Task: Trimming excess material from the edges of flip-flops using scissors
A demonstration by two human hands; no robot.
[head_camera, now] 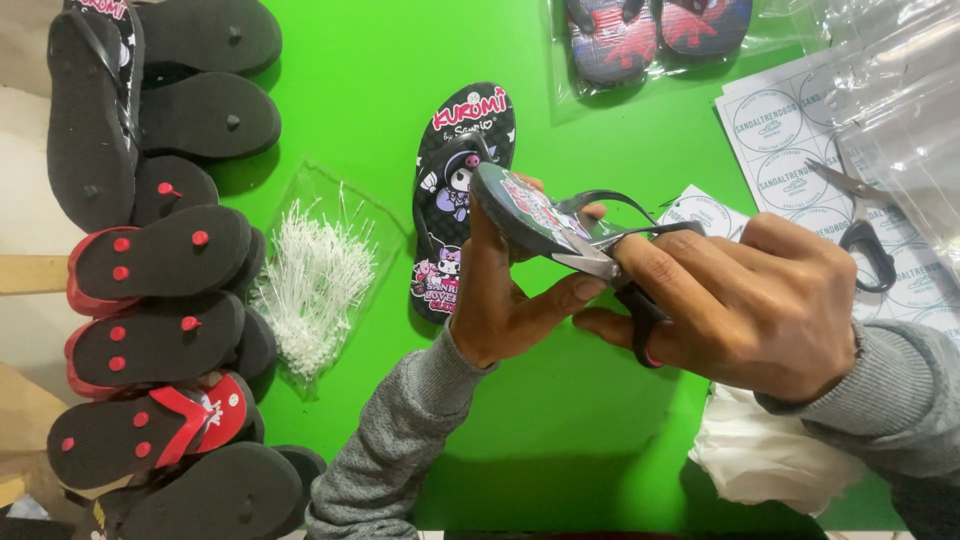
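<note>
My left hand (505, 300) grips a small black flip-flop (525, 210) with a printed cartoon footbed, holding it tilted on edge above the green table (370, 90). My right hand (745, 305) holds black-handled scissors (600, 262) whose blades meet the flip-flop's strap. Its matching flip-flop (455, 170) lies flat on the table just behind, footbed up.
Stacked black and red flip-flops (160, 260) line the left edge. A clear bag of white plastic tag pins (312, 280) lies beside them. Bagged sandals (655, 35) sit at the top. A sticker sheet (790, 150) and second scissors (862, 225) lie right; white cloth (760, 455) is bottom right.
</note>
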